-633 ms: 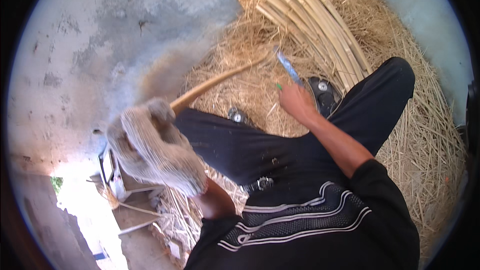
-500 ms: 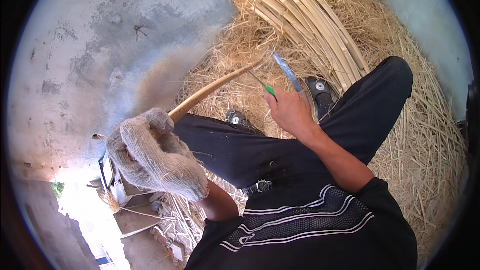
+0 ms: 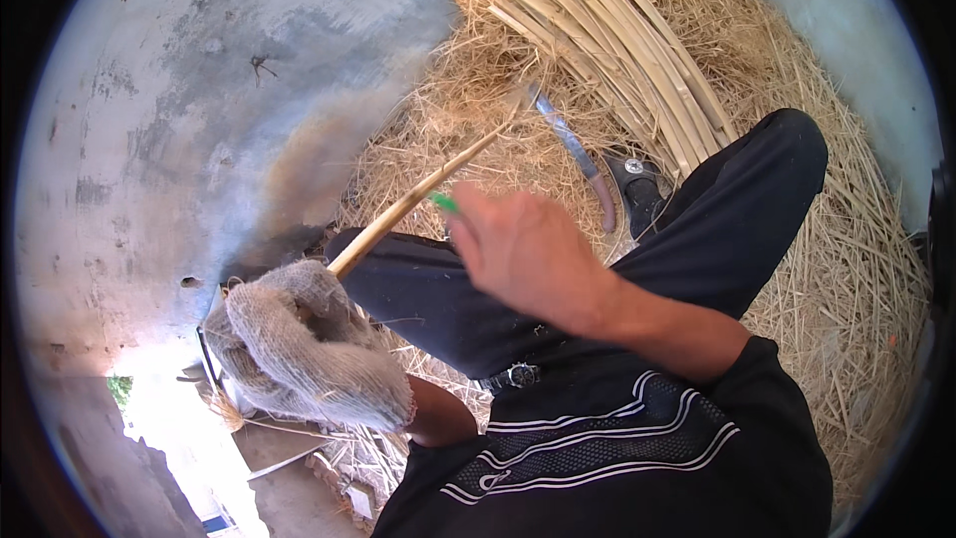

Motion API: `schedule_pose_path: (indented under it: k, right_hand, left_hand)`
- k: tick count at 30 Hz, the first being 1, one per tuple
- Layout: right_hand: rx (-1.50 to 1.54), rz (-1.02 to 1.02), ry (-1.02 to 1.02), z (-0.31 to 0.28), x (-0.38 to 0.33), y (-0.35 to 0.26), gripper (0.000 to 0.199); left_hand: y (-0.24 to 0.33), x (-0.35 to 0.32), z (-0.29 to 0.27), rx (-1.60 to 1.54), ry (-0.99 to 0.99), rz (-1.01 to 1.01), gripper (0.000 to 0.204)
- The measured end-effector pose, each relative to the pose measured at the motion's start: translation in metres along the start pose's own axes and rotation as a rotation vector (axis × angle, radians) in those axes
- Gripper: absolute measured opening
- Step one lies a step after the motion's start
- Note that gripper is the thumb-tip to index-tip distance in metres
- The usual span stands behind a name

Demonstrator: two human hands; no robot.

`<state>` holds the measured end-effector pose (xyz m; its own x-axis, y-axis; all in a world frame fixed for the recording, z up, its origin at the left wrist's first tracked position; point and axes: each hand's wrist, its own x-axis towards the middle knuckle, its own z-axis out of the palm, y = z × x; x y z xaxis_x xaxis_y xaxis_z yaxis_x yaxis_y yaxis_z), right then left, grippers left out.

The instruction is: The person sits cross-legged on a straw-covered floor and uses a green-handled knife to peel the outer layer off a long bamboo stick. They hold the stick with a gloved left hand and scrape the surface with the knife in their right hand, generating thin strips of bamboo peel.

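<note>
My left hand (image 3: 299, 344), in a thick grey knitted glove, is closed around the near end of a pale, tapering bamboo strip (image 3: 413, 196). The strip slants up and away over my legs to a thin tip above the straw. My right hand (image 3: 528, 254), bare, is closed on a green-handled knife (image 3: 443, 202). Only a bit of green shows past the fingers, close beside the strip's middle; its blade cannot be made out here. Beyond that hand, a curved tool with a bluish metal blade and brown handle (image 3: 573, 144) lies on the straw.
A bundle of long pale strips (image 3: 637, 60) lies at the far right. Straw and shavings (image 3: 438, 120) cover the ground. A grey wall (image 3: 199, 139) stands on the left, another wall (image 3: 856, 40) on the right. My crossed legs (image 3: 727, 199) are in dark trousers, near a dark shoe (image 3: 637, 189).
My right hand has drawn back toward me and left with the knife, from near the strip's tip to its middle. My left hand has dipped slightly, still holding the strip.
</note>
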<state>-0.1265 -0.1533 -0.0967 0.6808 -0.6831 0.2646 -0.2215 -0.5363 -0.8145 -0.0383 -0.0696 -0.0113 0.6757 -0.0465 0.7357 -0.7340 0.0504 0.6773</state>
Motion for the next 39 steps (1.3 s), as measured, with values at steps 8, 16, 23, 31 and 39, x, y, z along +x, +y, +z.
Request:
schedule_pose_path:
  k: [8, 16, 23, 31, 39]
  right_hand:
    - [-0.311, 0.119, 0.057, 0.034, 0.007, 0.065, 0.019]
    - [-0.118, 0.139, 0.016, 0.04, 0.019, 0.066, 0.023]
    - [-0.119, 0.008, 0.004, 0.05, 0.033, 0.045, 0.021]
    - [-0.382, 0.509, -0.399, 0.061, 0.016, 0.219, 0.034]
    - [0.256, -0.095, -0.023, -0.001, 0.007, -0.002, 0.023]
  left_hand:
    - [-0.019, 0.006, -0.005, 0.238, -0.115, 0.482, 0.02]
    - [0.002, -0.001, 0.009, -0.104, 0.031, -0.074, 0.025]
    - [-0.005, 0.019, -0.003, -0.117, 0.035, -0.151, 0.029]
    - [0.0, 0.01, 0.005, -0.045, 0.033, -0.1, 0.029]
    - [-0.014, 0.005, 0.005, 0.145, 0.207, -0.03, 0.029]
